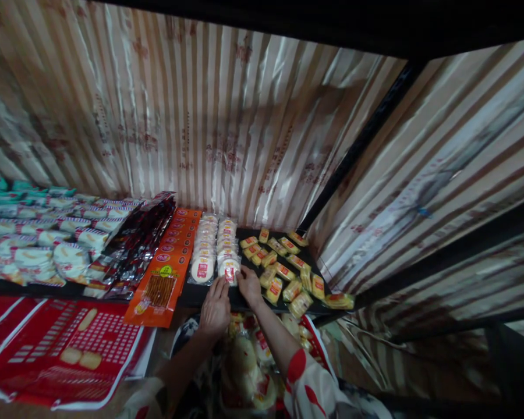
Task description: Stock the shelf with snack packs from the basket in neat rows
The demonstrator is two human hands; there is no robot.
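My left hand [215, 309] and my right hand [249, 287] meet at the shelf's front edge. Between them is a clear-wrapped round white cake [229, 271] with a red label, the front one of an overlapping row. My left fingertips are at its near left edge, while my right fingers hold its right side. A second row of the same wrapped cakes [203, 269] runs alongside on the left. To the right, small yellow-wrapped cakes [283, 270] lie scattered on the black shelf [240, 299].
Left of the rows lie orange snack packets [166, 267], dark shiny packets [133, 250] and many white-and-green packets [70, 250]. A red basket [109, 343] stands below at left; another, filled basket [317, 343] is under my arms. A black post [358, 151] rises at right before striped sheeting [227, 116].
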